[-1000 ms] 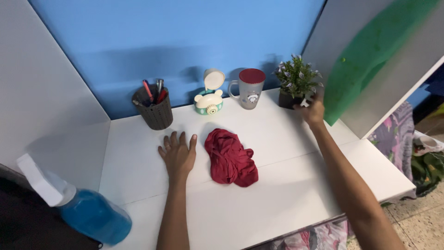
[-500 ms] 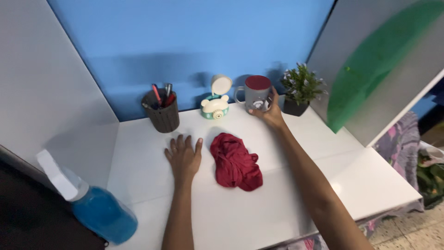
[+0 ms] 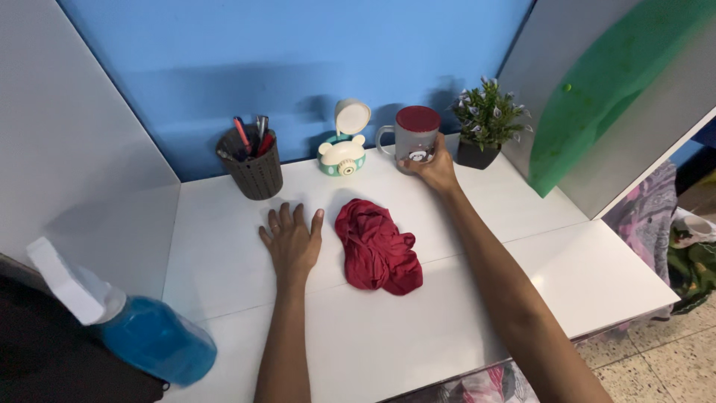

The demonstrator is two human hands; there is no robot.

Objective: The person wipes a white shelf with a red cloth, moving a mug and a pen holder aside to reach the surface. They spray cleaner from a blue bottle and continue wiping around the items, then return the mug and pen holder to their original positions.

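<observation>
Blue wall panel [image 3: 283, 67] backs a white bench [image 3: 224, 246], with pale side panels closing it in on the left and right. At the near left edge a spray bottle [image 3: 149, 339] of blue liquid with a white trigger head sits partly out of view. Far left on the bench stands a dark ribbed pen holder [image 3: 252, 170] with red and grey pens in it. The left hand [image 3: 291, 242] lies flat on the bench, palm down, fingers spread, its grip wide open and holding nothing, just left of a crumpled dark red cloth [image 3: 377, 250] that rests near the middle of the bench. The hand and cloth look just apart. Behind the cloth, against the wall, is a small white and teal container [image 3: 343, 153] with its round lid flipped up. To its right stands a grey mug [image 3: 415, 138] with a red top, upright at the far side. The right hand [image 3: 432, 168] has its grip closed round the mug's lower right side. Further right sits a small potted plant [image 3: 485, 127] in a dark pot, near a green patch [image 3: 604, 89] on the right panel.
</observation>
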